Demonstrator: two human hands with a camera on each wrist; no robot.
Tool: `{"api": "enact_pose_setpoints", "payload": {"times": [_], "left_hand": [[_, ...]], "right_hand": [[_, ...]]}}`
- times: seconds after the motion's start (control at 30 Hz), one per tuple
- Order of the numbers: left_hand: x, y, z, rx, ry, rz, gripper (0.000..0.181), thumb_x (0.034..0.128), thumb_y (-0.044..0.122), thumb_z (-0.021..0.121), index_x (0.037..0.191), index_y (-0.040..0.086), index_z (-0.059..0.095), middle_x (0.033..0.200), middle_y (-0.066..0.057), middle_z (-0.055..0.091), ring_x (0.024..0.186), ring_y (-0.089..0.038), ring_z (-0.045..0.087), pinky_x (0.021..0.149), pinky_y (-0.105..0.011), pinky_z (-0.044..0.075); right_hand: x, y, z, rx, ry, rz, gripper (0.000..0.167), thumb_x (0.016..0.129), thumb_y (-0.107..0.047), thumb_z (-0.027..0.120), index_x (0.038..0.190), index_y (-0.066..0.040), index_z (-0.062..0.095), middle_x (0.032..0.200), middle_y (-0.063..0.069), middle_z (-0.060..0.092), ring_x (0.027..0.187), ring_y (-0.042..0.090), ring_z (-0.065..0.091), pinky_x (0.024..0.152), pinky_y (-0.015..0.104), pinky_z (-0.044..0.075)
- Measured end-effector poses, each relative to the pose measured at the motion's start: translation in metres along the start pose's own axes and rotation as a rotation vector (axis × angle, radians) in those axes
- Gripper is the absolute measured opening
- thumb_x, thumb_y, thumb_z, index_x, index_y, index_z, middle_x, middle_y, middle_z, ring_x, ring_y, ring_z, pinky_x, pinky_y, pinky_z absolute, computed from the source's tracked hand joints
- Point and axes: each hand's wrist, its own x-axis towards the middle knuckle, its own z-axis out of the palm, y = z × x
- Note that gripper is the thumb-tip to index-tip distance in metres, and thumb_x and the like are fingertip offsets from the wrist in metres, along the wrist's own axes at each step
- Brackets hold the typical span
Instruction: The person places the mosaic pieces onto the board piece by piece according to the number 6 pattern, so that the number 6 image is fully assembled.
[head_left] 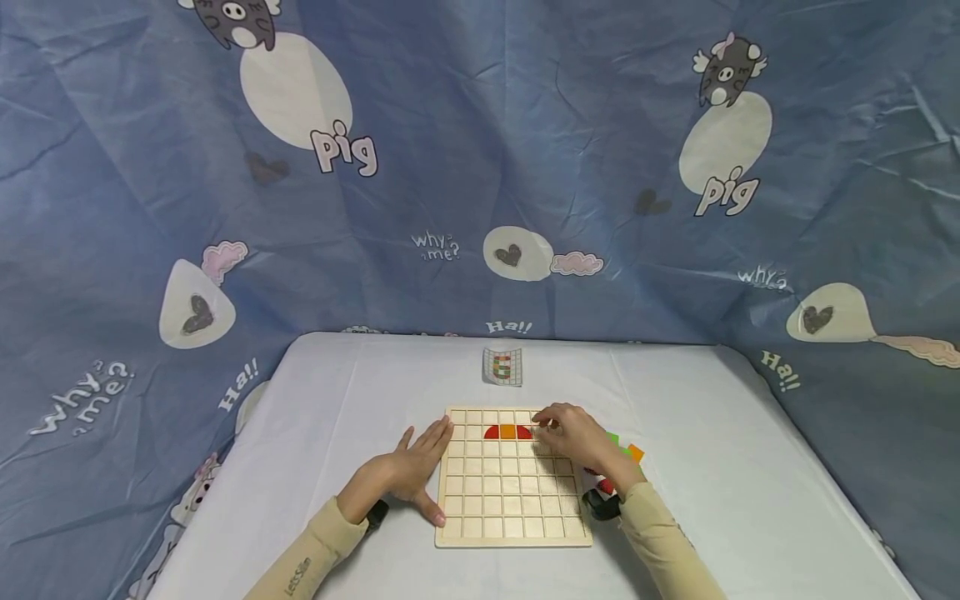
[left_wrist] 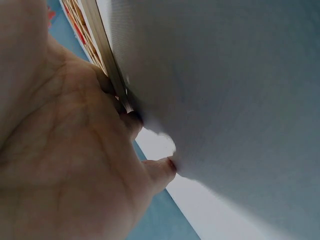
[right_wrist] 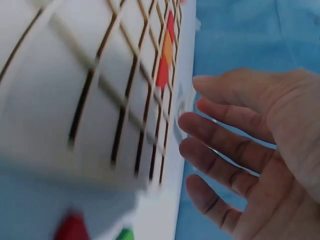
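Observation:
A square wooden grid board (head_left: 513,542) lies on the white table. Near its far edge an orange square (head_left: 507,432) sits in a cell, with a red curved piece (head_left: 492,432) on its left and another red piece (head_left: 524,432) on its right. My left hand (head_left: 408,471) rests spread against the board's left edge, thumb low and fingers high. Over the board's upper right part hovers my right hand (head_left: 576,435), close to the right red piece. In the right wrist view the fingers (right_wrist: 205,127) are loosely bent, and nothing shows between them.
Loose pieces lie right of the board, partly hidden by the right arm: green (head_left: 613,437), orange (head_left: 636,452) and red (head_left: 606,485). A small pattern card (head_left: 502,367) lies beyond the board. Blue printed cloth (head_left: 450,167) hangs behind the table.

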Motion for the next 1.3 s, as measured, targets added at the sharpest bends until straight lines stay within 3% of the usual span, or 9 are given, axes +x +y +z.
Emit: {"api": "enact_pose_setpoints", "payload": {"times": [0.3,0.73,0.9,1.17,1.3], "left_hand": [[-0.002,0.001,-0.001,-0.020,0.005,-0.001,0.147,0.0534,0.066,0.081,0.154,0.000,-0.003,0.162,-0.017,-0.008,0.151,-0.031,-0.002,0.118,-0.059,0.004],[0.001,0.000,0.001,-0.017,0.003,-0.006,0.147,0.0526,0.067,0.081,0.154,0.001,-0.003,0.163,-0.016,-0.008,0.151,-0.029,-0.002,0.118,-0.058,0.003],[0.001,0.000,-0.001,-0.020,0.003,-0.004,0.147,0.0524,0.067,0.081,0.154,0.001,-0.003,0.163,-0.015,-0.008,0.151,-0.029,-0.003,0.118,-0.058,0.003],[-0.001,0.001,-0.001,-0.012,0.003,-0.008,0.147,0.0528,0.066,0.082,0.154,0.001,-0.003,0.163,-0.015,-0.007,0.151,-0.029,-0.002,0.118,-0.058,0.004],[-0.002,0.003,-0.001,-0.014,0.003,0.000,0.146,0.0538,0.064,0.082,0.154,0.000,-0.002,0.162,-0.017,-0.006,0.151,-0.030,-0.001,0.118,-0.059,0.005]], "right_hand": [[-0.025,0.031,-0.022,-0.020,-0.046,0.062,0.023,0.090,-0.014,0.066,0.112,-0.010,0.070,0.107,0.001,0.067,0.096,0.020,0.061,0.079,0.035,0.052],[-0.040,0.056,-0.031,-0.067,-0.095,0.084,0.032,0.083,-0.004,0.071,0.115,-0.007,0.068,0.116,0.008,0.060,0.103,0.025,0.058,0.084,0.042,0.050],[-0.037,0.061,-0.029,-0.062,-0.058,0.096,0.029,0.082,0.002,0.069,0.111,-0.005,0.069,0.108,0.006,0.063,0.099,0.023,0.060,0.082,0.039,0.052],[-0.031,0.066,-0.023,-0.067,-0.006,0.152,0.024,0.081,-0.006,0.074,0.105,-0.005,0.072,0.109,0.007,0.065,0.099,0.024,0.062,0.085,0.043,0.053],[-0.030,0.066,-0.021,-0.075,0.018,0.145,0.019,0.083,-0.007,0.072,0.102,-0.005,0.073,0.104,0.006,0.066,0.092,0.021,0.063,0.079,0.038,0.054]]}}
